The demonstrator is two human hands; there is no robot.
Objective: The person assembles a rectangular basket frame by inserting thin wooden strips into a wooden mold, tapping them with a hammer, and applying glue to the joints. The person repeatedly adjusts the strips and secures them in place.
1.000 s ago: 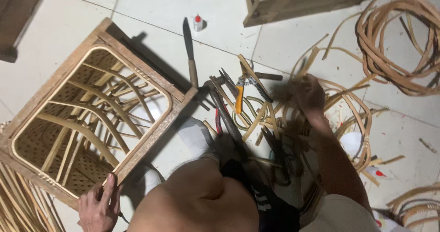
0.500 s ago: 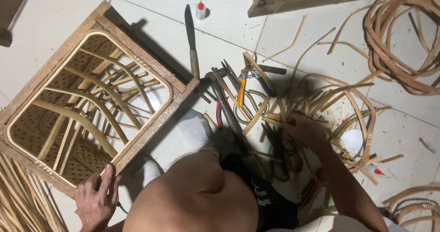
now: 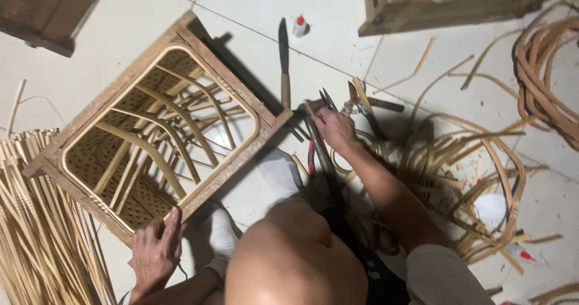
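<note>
Seated worker, seen from the head camera, with a square wooden frame [image 3: 160, 127] tilted on the tiled floor [image 3: 338, 15]. The frame holds bent cane ribs [image 3: 175, 124] over a woven base. The left hand [image 3: 155, 254] lies open and flat on the frame's near corner, fingers spread, steadying it. The right hand [image 3: 333, 129] is curled loosely over a cluster of hand tools [image 3: 325, 109] just beside the frame's right corner — whether it has closed on one tool cannot be told. A long knife [image 3: 283, 61] lies on the floor past that corner, near a small glue bottle [image 3: 299, 25] with a red cap. Straight cane strips [image 3: 42, 220] are bundled at the left; loose curled cane [image 3: 476, 160] is scattered at the right, with a coil [image 3: 543, 82] beyond it.

Judged from these positions, the work is a tool pick-up. It goes best with the left palm pressing the frame so it does not rock, and the right fingers taking one handle only — clear of the blades and the tangled cane.
</note>
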